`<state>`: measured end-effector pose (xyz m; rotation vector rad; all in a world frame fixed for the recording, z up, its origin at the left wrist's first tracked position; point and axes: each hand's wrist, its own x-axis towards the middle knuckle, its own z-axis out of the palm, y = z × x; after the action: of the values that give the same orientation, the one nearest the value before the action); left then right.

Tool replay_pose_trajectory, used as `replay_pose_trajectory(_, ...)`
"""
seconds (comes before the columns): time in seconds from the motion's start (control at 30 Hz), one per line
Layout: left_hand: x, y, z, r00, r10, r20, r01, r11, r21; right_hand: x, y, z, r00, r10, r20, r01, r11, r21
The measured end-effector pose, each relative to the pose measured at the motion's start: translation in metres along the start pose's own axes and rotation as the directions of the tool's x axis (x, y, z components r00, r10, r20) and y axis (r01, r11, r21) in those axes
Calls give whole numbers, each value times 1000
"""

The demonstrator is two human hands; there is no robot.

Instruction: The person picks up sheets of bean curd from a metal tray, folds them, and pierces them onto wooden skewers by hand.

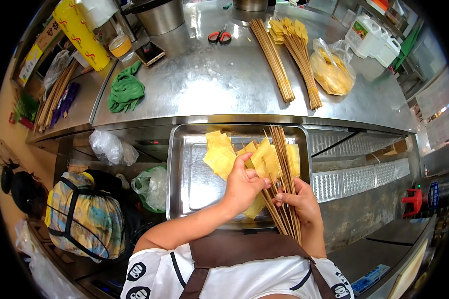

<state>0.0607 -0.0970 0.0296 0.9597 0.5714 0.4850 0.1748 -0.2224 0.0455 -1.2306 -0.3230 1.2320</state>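
Observation:
A steel tray (177, 199) lies in front of me with flat yellow sheets (219, 153) at its left side. My right hand (302, 202) is closed around a bundle of thin wooden skewers (284, 169), which slants across the tray's right part. Pinched in my left hand (244, 184) is a yellow sheet (265, 158), beside the upper part of the bundle. More yellow pieces show behind and below my hands. Whether a skewer passes through the held sheet cannot be made out.
On the steel table (184, 94) are a green cloth (126, 88), a phone (149, 53), scissors (219, 37), two skewer bundles (273, 62) and a bag of yellow food (333, 70). Another person (85, 214) is at the lower left. White jugs (366, 37) stand at the right.

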Motion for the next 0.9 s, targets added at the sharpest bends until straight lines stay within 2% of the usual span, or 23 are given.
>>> replay_pose_trajectory(0.27,-5,6,3,1000,-10,29,8,997,79,0,2,-2,1000,12,-1,-12,1000,0)
replay_pose_trajectory(0.33,-8,8,5,993,104,52,-114,962,248,-1,1,0,1000,18,-14,-18,1000,4)
replay_pose_trajectory(0.37,-8,7,5,993,104,54,-114,962,248,0,1,-1,1000,17,-15,-17,1000,4)
replay_pose_trajectory(0.43,-7,3,3,972,224,75,-236,908,347,0,3,-2,1000,8,-13,-8,1000,-11)
replay_pose_trajectory(0.57,-2,2,0,969,247,-5,-233,922,309,-1,3,-1,1000,-5,-16,4,999,-49)
replay_pose_trajectory(0.73,7,-2,-6,942,334,19,-295,801,521,-3,2,0,998,-6,-59,2,998,-66)
replay_pose_trajectory(0.8,9,-3,-3,933,358,15,-315,798,514,-4,4,-1,998,0,-66,-2,1000,-28)
replay_pose_trajectory(0.9,12,-8,-3,955,289,-69,-227,857,463,-4,6,-3,996,-41,-74,33,994,-103)
